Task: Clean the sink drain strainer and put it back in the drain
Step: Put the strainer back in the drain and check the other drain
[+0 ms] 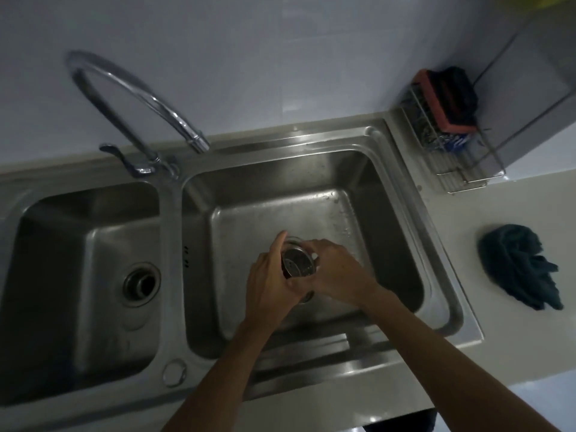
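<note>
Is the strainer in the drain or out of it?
Out: both hands, left hand and right hand, hold the strainer above the right basin.

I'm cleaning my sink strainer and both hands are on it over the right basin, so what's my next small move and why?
Probably swing the faucet spout over the strainer and turn on the water. Both the left hand and right hand hold it above the right basin, but no water runs and the spout ends short of it.

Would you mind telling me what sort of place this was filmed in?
Most likely a home kitchen: a steel double-bowl sink with a gooseneck faucet, a wire rack holding a sponge, and a cloth.
</note>
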Demonstrator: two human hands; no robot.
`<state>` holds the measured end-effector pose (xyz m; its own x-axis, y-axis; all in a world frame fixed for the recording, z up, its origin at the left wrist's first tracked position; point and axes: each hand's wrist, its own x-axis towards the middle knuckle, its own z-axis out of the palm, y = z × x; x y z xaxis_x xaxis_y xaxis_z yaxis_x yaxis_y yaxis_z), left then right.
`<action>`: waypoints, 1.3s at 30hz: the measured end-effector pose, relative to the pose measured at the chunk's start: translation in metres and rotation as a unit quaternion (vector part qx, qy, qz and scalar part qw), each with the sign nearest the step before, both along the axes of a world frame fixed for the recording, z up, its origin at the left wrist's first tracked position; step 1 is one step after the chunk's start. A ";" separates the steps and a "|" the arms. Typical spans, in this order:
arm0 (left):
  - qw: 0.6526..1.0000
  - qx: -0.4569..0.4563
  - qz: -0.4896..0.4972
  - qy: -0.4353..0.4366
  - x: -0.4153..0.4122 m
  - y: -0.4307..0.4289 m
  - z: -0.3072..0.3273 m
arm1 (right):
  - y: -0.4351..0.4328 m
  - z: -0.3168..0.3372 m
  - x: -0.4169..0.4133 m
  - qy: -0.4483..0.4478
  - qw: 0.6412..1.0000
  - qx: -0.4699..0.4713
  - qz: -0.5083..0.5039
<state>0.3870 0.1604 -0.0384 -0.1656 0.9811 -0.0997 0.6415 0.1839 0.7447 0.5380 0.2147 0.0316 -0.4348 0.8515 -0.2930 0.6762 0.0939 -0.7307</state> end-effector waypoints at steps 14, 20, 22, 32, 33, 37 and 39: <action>0.962 -0.160 -0.103 0.197 -0.049 0.015 -0.095 | 0.054 -0.125 -0.041 -0.233 0.971 0.040 0.030; 0.950 -0.192 -0.134 0.204 -0.047 0.008 -0.100 | 0.050 -0.159 -0.050 -0.283 0.955 0.047 0.074; 0.944 -0.205 -0.142 0.216 -0.048 0.005 -0.101 | 0.051 -0.165 -0.049 -0.296 0.951 0.048 0.076; 0.931 -0.227 -0.156 0.238 -0.054 0.002 -0.093 | 0.047 -0.162 -0.048 -0.294 0.955 0.021 0.035; 0.931 -0.226 -0.153 0.244 -0.055 0.002 -0.091 | 0.043 -0.158 -0.045 -0.279 0.960 0.023 0.002; 0.928 -0.218 -0.147 0.263 -0.062 -0.002 -0.084 | 0.009 -0.142 -0.041 -0.300 0.952 -0.044 -0.042; 0.921 -0.228 -0.159 0.273 -0.066 -0.005 -0.081 | -0.004 -0.143 -0.045 -0.326 0.940 -0.096 -0.010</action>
